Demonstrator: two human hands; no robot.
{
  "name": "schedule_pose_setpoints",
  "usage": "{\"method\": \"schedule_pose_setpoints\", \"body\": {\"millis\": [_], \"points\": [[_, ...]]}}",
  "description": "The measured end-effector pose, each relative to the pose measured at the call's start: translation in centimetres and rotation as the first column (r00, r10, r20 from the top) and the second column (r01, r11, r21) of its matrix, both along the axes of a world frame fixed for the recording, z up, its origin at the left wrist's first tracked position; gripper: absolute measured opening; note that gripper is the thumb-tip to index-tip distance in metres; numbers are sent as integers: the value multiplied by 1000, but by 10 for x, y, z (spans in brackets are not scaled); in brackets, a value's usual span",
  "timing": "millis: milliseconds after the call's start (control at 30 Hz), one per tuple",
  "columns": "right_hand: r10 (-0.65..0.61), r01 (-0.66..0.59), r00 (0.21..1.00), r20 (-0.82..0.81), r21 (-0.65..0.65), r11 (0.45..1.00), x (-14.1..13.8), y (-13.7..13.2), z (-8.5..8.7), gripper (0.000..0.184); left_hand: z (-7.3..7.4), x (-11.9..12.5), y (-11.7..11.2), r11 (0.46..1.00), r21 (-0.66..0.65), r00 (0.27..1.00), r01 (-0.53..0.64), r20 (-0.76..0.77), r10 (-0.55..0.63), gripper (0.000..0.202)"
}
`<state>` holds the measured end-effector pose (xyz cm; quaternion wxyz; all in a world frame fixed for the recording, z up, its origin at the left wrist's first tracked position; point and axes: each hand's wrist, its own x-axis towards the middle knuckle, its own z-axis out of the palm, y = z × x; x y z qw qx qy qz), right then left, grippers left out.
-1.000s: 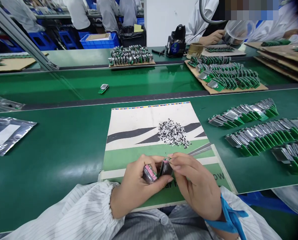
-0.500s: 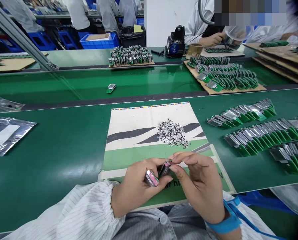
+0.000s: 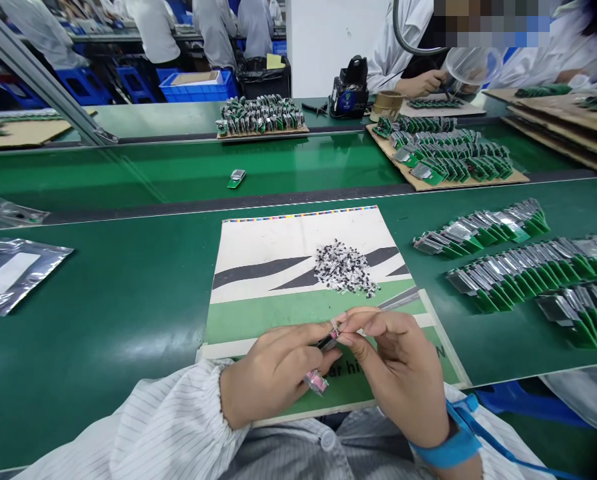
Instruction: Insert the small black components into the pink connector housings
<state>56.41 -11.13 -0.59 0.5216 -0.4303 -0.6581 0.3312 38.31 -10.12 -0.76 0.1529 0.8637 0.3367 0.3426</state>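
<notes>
Now, in this view, the pink-ended component (image 3: 316, 382) has dropped to 7 o'clock from the pinch, where the left hand (image 3: 273, 377) and right hand (image 3: 393, 373) close narrowly on a dark slim part (image 3: 327, 343) above the printed card mat (image 3: 278, 233).

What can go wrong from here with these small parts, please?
The small dark component with thin metal leads, pinched between the left hand and right hand, could slip, bending its leads. The small pink-and-silver block below the left hand might drop. A careless hand might also scatter the heap of tiny black-and-silver components on the printed paper mat.
</notes>
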Motion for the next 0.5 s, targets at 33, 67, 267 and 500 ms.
{"method": "schedule_pose_setpoints", "body": {"millis": [33, 67, 267, 500], "points": [[5, -5, 1000, -1, -2, 1000, 1, 0, -1, 21, 0, 1, 1, 1000, -23, 1000, -4, 13, 4, 18], [12, -12, 1000, -11, -2, 1000, 3, 1, -1, 20, 0, 1, 1, 998, -60, 999, -12, 36, 14, 19], [68, -66, 995, -79, 27, 997, 8, 0, 0, 26, 4, 5, 4, 977, -213, 979, -1, 199, 44, 25], [70, -70, 997, 40, 1, 998, 9, 5, -8, 26, 3, 6, 5, 973, -230, 967, 16, 252, 43, 30]]}}
